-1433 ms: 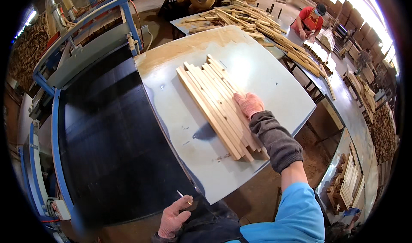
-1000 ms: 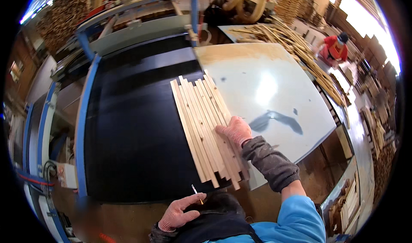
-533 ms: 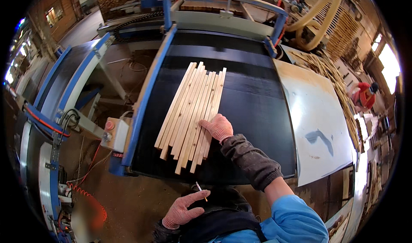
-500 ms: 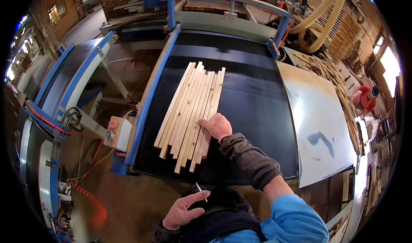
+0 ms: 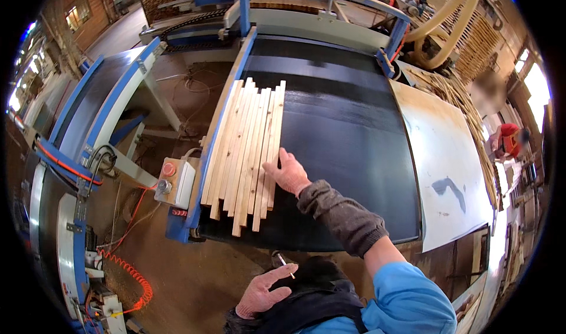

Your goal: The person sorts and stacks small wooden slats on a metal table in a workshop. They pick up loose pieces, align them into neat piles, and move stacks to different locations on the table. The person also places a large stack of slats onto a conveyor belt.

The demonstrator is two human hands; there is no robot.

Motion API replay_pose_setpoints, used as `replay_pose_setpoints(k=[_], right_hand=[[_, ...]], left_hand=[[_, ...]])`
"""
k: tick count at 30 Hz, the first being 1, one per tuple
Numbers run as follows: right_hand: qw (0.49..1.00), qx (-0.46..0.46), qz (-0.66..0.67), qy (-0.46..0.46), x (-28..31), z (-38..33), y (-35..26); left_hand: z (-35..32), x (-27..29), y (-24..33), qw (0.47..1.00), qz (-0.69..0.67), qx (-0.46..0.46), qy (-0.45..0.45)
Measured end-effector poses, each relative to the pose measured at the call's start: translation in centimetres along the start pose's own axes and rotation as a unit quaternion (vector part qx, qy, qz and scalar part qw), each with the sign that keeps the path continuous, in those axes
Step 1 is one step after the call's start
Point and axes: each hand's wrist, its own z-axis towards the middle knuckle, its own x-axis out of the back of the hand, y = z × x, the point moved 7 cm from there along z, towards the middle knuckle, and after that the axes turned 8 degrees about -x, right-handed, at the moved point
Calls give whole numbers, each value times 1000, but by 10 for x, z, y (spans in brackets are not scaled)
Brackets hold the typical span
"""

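Note:
Several pale wooden strips lie side by side on the black conveyor belt, against its left rail, with their ends uneven. My right hand, in a pinkish knit glove, is at the right edge of the bundle. Its fingers are apart, the thumb side meets the outermost strip, and nothing is gripped. Low in the view, in front of my body, my gloved left hand holds a cigarette at its fingers, away from the wood.
A control box with a red button stands by the belt's left rail. Farther left is a blue-edged conveyor. A blue frame crosses the belt's far end. A pale sheet borders the right side. A person in red bends beyond it.
The strips have slid left against the rail and lie straighter, with my right hand moved slightly left beside them. My left hand still has the cigarette. The person in red has bent lower.

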Motion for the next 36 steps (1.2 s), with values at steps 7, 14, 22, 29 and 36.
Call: replay_pose_setpoints(k=[7,14,22,29,36], right_hand=[[987,19,148,-65,11,-141,65],[954,-139,266,-2,47,-317,194],[874,-453,161,66,32,-522,402],[804,-545,183,152,-59,-745,570],[686,-664,251,159,-152,-903,627]], left_hand=[[29,-21,2,986,82,9,-142],[61,-76,-6,961,37,68,-265],[73,-203,-59,916,-28,158,-368],[10,-426,-90,770,-118,246,-577],[-49,-627,-57,464,-362,143,-796]])
